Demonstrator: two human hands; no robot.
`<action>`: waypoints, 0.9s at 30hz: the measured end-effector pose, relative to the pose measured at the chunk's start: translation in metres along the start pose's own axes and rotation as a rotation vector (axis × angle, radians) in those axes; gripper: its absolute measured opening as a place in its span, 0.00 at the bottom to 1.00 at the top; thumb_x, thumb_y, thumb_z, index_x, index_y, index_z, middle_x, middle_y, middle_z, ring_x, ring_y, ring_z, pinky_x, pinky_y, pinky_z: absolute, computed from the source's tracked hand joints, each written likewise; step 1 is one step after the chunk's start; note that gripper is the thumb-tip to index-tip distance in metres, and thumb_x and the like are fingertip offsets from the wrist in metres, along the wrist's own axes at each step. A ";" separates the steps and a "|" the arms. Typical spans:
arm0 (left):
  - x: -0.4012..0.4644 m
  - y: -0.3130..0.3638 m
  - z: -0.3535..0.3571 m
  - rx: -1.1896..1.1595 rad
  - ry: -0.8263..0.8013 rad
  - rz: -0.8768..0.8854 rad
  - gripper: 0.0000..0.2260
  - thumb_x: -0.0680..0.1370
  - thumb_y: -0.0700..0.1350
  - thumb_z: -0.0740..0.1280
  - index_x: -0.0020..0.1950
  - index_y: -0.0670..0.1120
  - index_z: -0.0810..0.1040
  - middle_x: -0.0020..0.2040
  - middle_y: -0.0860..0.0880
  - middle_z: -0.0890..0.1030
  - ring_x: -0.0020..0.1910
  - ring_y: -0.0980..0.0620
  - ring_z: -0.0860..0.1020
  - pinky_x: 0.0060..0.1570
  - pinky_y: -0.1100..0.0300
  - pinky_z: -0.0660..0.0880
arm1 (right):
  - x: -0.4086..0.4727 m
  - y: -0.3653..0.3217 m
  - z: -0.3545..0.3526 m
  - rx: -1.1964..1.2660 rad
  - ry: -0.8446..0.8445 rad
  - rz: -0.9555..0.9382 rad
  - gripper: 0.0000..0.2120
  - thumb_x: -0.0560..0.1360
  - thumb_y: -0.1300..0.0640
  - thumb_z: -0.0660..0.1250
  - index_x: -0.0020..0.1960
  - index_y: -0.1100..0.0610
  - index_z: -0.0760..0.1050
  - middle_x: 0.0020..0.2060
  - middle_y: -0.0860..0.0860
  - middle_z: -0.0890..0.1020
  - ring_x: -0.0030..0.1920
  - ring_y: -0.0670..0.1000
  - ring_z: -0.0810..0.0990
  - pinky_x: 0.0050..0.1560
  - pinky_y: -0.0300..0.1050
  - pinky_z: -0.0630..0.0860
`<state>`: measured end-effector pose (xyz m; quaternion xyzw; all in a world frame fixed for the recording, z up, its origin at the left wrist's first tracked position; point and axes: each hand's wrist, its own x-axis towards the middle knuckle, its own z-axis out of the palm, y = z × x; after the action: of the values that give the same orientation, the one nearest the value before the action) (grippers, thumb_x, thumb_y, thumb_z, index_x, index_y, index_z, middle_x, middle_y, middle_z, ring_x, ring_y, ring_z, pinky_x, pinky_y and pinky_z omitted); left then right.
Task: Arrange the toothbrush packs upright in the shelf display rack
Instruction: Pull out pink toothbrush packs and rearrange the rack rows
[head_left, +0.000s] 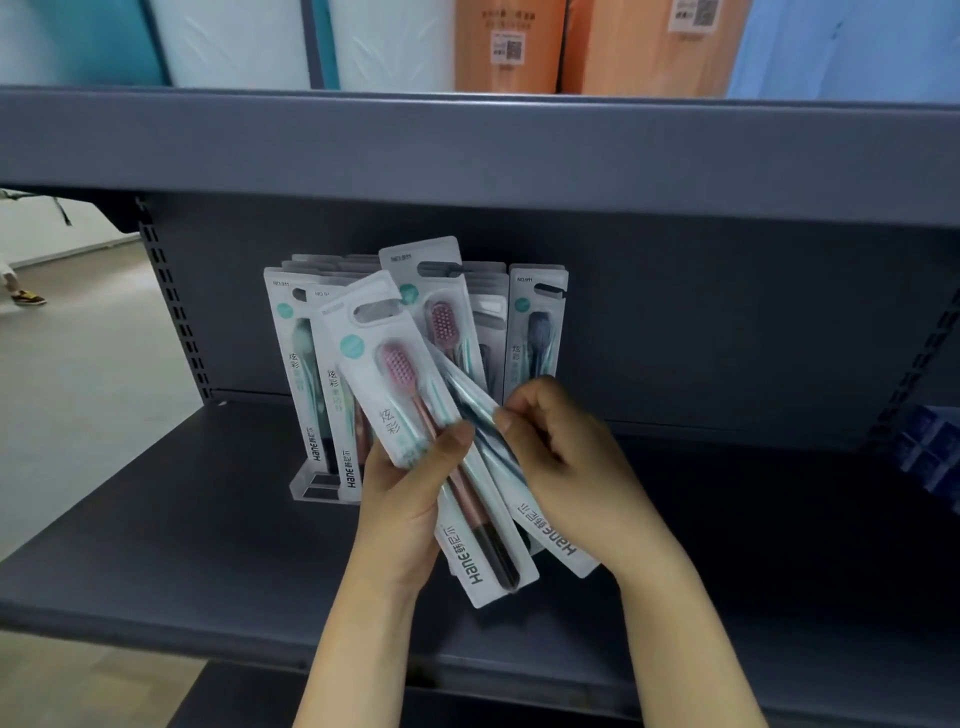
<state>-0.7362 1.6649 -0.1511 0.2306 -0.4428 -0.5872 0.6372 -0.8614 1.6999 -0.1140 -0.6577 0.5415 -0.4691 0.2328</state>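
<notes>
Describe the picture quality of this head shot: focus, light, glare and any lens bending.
Head view: dim, soft focus throughout; the upper shelf edge bows from wide-angle distortion; under-shelf shadow darkens the back panel; faint sheen on the toothbrush packs in both hands; floor at left brightest.

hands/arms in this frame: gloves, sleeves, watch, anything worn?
Nothing worn that the head view shows. The left hand and right hand are both bare, with no gloves and no rings visible. Both forearms are bare from wrist to the bottom edge of the frame: no sleeves, no watch, no wristband or strap, no markings. Fingernails look short and unpainted where visible.
</notes>
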 end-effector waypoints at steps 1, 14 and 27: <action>-0.001 0.001 0.000 0.020 0.008 -0.002 0.10 0.67 0.39 0.72 0.47 0.48 0.83 0.44 0.44 0.84 0.46 0.44 0.83 0.50 0.48 0.79 | 0.000 0.000 0.000 0.004 0.011 -0.008 0.05 0.79 0.55 0.60 0.45 0.50 0.71 0.33 0.45 0.75 0.31 0.40 0.73 0.32 0.29 0.68; -0.008 0.010 0.001 0.139 -0.128 0.007 0.13 0.70 0.39 0.69 0.54 0.45 0.80 0.48 0.49 0.85 0.52 0.51 0.83 0.49 0.63 0.77 | -0.005 -0.002 -0.013 0.001 0.137 -0.088 0.14 0.78 0.56 0.63 0.56 0.37 0.70 0.40 0.42 0.83 0.45 0.37 0.80 0.46 0.25 0.72; -0.012 0.015 -0.007 0.382 -0.200 -0.016 0.12 0.73 0.38 0.71 0.56 0.44 0.79 0.49 0.50 0.85 0.51 0.54 0.82 0.49 0.66 0.76 | -0.002 -0.007 0.013 0.084 0.359 -0.137 0.17 0.78 0.59 0.64 0.57 0.37 0.73 0.38 0.44 0.82 0.41 0.40 0.80 0.44 0.30 0.75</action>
<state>-0.7210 1.6780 -0.1464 0.2914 -0.6053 -0.5173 0.5301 -0.8461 1.7015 -0.1152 -0.5884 0.5083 -0.6158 0.1272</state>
